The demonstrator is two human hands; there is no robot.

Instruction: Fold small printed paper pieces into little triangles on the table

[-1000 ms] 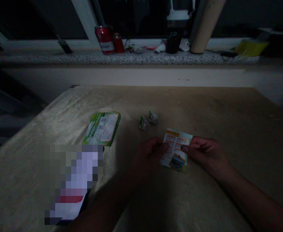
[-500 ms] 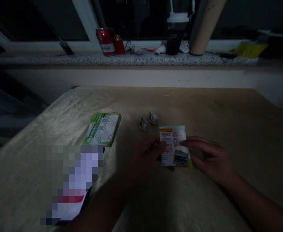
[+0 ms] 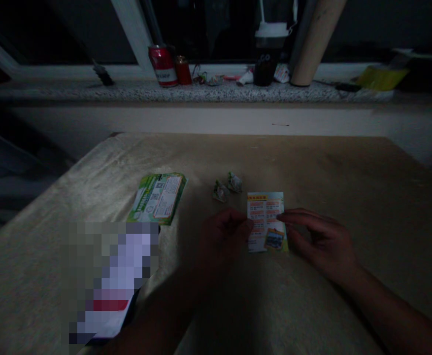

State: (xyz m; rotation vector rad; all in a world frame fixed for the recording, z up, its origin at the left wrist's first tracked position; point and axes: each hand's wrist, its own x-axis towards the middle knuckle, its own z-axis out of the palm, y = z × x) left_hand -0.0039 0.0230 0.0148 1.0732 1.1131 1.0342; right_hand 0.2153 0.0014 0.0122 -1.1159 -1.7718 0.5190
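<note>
A small printed leaflet [image 3: 260, 229], with columns of text, a yellow heading strip and a photo in its lower right corner, is held between my two hands. My left hand [image 3: 226, 234] pinches its left edge between thumb and fingers. On the other side, my right hand [image 3: 317, 236] grips the right edge with thumb and fingertips. Just beyond the leaflet, a crumpled green-and-white wrapper [image 3: 220, 191] lies beside a second crumpled wrapper [image 3: 234, 182]. To the left rests a green printed packet [image 3: 159, 197] with code squares on it.
A lit, pixelated phone-like device [image 3: 121, 281] lies at the table's [image 3: 312, 162] left front. Along the granite windowsill [image 3: 208, 93] stand a red can [image 3: 163, 66], an orange-red jar [image 3: 182, 71], a dark lidded cup [image 3: 265, 56], a cardboard tube [image 3: 314, 49] and a yellow item [image 3: 382, 76].
The leaflet has shifted slightly, and its lower edge sits a little higher and flatter. My left thumb and fingers have moved onto its left edge. The wrappers and packet stay put.
</note>
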